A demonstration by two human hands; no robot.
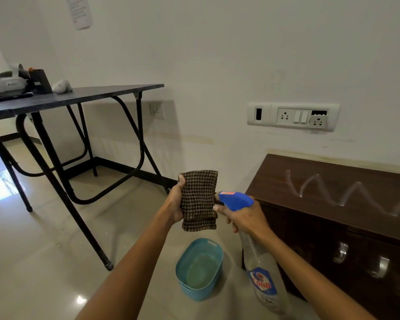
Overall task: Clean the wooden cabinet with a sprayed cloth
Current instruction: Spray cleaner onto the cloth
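Note:
My left hand [174,204] holds a folded brown checked cloth [199,200] upright in front of me. My right hand [245,215] grips a clear spray bottle [263,273] with a blue trigger head [234,199]; the nozzle points at the cloth from close by, and a finger rests on the trigger. The dark wooden cabinet [333,192] stands at the right against the wall. A white zigzag streak [346,190] lies across its top. Metal handles [340,252] show on its front.
A blue plastic tub [200,269] with some liquid sits on the tiled floor below my hands. A black folding table [79,95] with items on it stands at the left. A switch and socket panel [291,116] is on the wall above the cabinet.

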